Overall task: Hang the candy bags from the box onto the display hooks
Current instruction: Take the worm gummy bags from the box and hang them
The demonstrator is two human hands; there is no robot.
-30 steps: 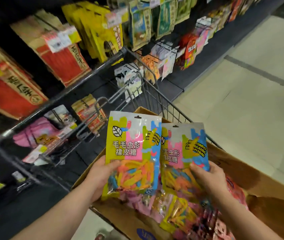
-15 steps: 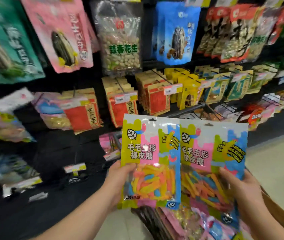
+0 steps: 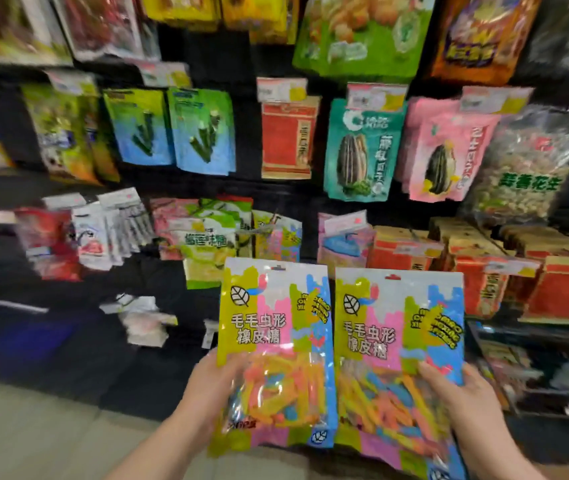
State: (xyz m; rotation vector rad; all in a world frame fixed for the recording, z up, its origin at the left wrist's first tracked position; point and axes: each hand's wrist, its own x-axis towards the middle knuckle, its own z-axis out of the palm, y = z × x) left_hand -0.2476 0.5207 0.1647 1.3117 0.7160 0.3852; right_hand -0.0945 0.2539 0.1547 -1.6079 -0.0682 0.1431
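I hold two matching candy bags upright in front of the display, side by side. Each is yellow-green, pink and blue with a clear window of coloured gummy strips. My left hand (image 3: 212,382) grips the left candy bag (image 3: 272,344) at its lower left edge. My right hand (image 3: 466,396) grips the right candy bag (image 3: 397,362) at its lower right edge, thumb on the front. Just above the left bag, a few bags of the same colours (image 3: 281,235) hang on a display hook. The box is out of view.
The black display wall (image 3: 68,341) carries rows of hanging snack bags with price tags: sunflower seeds (image 3: 359,150), peanuts (image 3: 525,168), red-and-tan packs (image 3: 477,268). Low on the left, the wall shows only a few small items. The pale floor (image 3: 33,438) lies below.
My view has swung up and left from the cart and box to the display wall. Both hands have carried the two bags up toward the hooks, keeping the same grip.
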